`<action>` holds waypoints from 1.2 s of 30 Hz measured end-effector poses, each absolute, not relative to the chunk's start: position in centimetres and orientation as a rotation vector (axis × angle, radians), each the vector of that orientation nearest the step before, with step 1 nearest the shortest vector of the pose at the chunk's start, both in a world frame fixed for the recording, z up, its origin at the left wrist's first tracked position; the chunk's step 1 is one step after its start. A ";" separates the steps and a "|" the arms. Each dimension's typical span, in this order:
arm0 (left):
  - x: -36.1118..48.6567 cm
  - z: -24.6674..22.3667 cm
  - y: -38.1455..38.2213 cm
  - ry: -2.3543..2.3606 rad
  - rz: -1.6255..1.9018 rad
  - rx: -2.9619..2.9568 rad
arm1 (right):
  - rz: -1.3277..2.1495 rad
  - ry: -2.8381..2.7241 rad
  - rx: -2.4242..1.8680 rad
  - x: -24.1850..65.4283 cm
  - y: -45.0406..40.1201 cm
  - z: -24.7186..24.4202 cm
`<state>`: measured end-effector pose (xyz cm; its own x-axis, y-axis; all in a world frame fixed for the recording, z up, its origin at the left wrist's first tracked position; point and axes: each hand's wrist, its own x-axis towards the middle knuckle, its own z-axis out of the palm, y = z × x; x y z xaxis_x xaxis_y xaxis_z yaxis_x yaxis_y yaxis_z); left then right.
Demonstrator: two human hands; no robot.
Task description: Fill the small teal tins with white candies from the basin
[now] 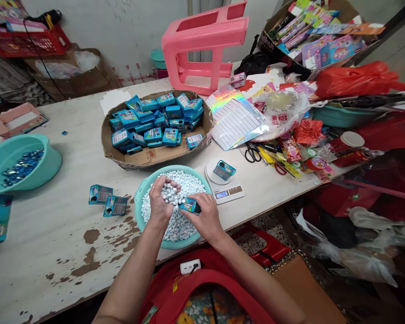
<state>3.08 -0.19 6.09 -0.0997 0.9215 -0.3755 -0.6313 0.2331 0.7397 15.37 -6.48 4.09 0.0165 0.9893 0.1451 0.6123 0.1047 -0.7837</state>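
A turquoise basin [139,220] full of small white candies [178,227] stands at the near edge of the table. Over it my left hand [161,200] is cupped around a heap of these candies. My right hand [205,213] grips a small blue candy box [189,205], its left end close against the candies in my left palm. Beside the basin a white digital scale [229,193] carries another blue box [224,169] on its round pan; its display is lit. Two more blue boxes [115,206] lie on the table left of the basin.
Behind the basin a cut-down cardboard carton [131,163] holds many blue boxes. At left are a turquoise tub [50,164] of shiny blue pieces and a blue carton [3,220]. Scissors [252,153], holographic sheets [234,119] and bags crowd the right; a pink stool [205,42] lies behind.
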 end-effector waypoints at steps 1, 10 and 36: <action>3.2 5.9 -0.3 1.014 1.366 0.405 | 0.672 -1.683 -1.598 15.4 -6.6 4.2; 4.1 6.1 -0.3 1.050 1.366 0.612 | 0.680 -1.734 -1.590 15.7 -6.4 4.9; 5.3 6.8 0.0 1.122 1.340 0.647 | 0.691 -1.697 -1.605 17.2 -5.3 5.2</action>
<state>5.34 0.02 6.80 -0.1336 0.9577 -0.2547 -0.4194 0.1782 0.8902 17.20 -5.26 5.22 0.0035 0.9924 0.1227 0.6245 0.0936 -0.7754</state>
